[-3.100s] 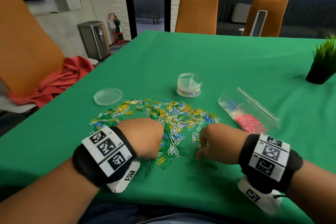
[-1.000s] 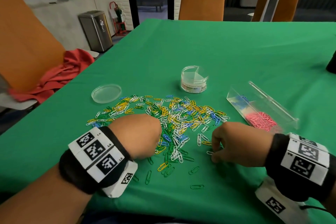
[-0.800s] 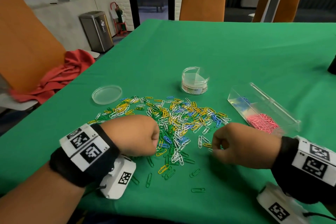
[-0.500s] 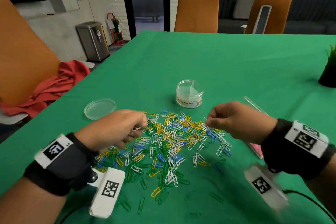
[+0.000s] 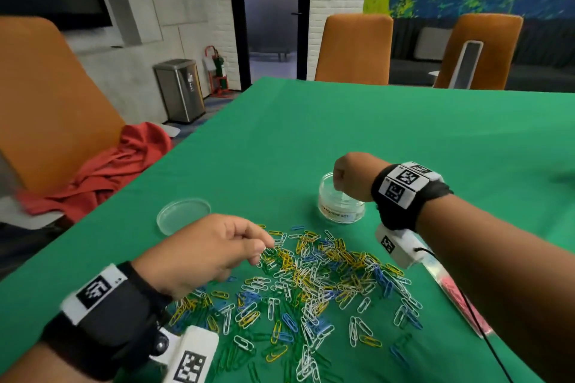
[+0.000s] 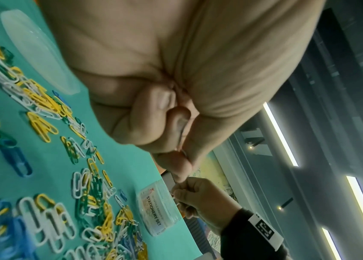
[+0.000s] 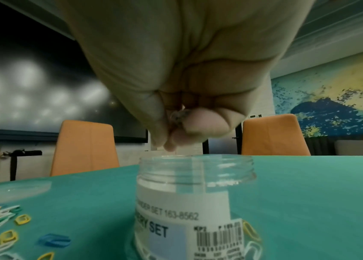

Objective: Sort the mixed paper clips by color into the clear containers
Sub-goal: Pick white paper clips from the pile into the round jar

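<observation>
Most clips [image 5: 311, 283] lay unsorted; pink ones filled the tray [image 5: 457, 295] at 3 o'clock. Your right hand [image 5: 350, 176] pinched clips over the jar [image 5: 340, 208]; your left hand [image 5: 205, 252] pinched another.

your head view looks forward and down over both hands, taking in the tabletop [image 5: 404, 121] beyond them. your left wrist view sits tight under the left hand [image 6: 176, 73], facing along its fingers toward the right hand [image 6: 198, 195] and clear jar [image 6: 158, 211]. your right wrist view hangs just above that jar [image 7: 196, 193], low and close.
</observation>
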### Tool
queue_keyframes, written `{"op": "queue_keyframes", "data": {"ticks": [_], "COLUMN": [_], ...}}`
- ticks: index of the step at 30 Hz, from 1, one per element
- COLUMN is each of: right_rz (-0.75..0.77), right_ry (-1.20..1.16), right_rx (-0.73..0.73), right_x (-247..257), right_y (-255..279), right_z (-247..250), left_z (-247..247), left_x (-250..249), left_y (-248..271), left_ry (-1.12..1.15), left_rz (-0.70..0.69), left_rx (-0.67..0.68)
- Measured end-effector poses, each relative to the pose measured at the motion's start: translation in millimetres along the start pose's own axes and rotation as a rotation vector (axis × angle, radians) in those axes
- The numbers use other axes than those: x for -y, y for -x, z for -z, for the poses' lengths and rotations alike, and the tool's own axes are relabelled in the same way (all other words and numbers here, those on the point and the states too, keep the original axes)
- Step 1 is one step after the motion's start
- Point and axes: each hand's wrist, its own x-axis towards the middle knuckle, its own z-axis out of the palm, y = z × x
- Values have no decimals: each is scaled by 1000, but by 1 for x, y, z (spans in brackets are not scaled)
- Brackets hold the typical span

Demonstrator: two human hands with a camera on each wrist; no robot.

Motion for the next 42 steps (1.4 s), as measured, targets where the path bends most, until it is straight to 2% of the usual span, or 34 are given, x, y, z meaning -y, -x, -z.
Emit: {"op": "queue_keyframes", "data": {"ticks": [3,6,10,11,13,15,18,22,27,31,35,37,42], "right_rz": [46,103,85,76,56,33,44,85,113,126,137,138,111], "right_ry": [-43,-198,-264,-261,-253,-223,-149,37,218,139,40,-8,-70], "right_rx": [-7,-56,-155,-171,-157,-80,97,257,242,179,142,137,141], "right_x": [-6,-15,-29,-34,-43,-50,-53,-52,-51,-56,-66,-72,-77], "right_y": [0,0,13,21,43,69,98,118,130,136,149,155,162], "right_z": [-2,-2,2,4,5,1,-13,-31,-41,-56,-66,-69,-71], "left_z": [1,-6,-23,-29,-42,-57,-73,-82,-73,-66,-60,-58,-58], "left_x": [-11,-31,-56,-61,-73,-82,-85,-75,-71,-69,-63,-57,-40], "left_y": [-14,-47,-103,-117,-141,-157,-173,-182,-182,-173,-157,-149,-129], "left_ry": [32,83,123,70,-213,-561,-810,-994,-915,-861,-1100,-1132,-1246], "left_rz": [-7,-17,45,37,-54,-196,-327,-413,-421,-437,-429,-443,-574], "left_rx": [-20,-49,-15,-20,-29,-15,80,155,101,38,40,26,23]}}
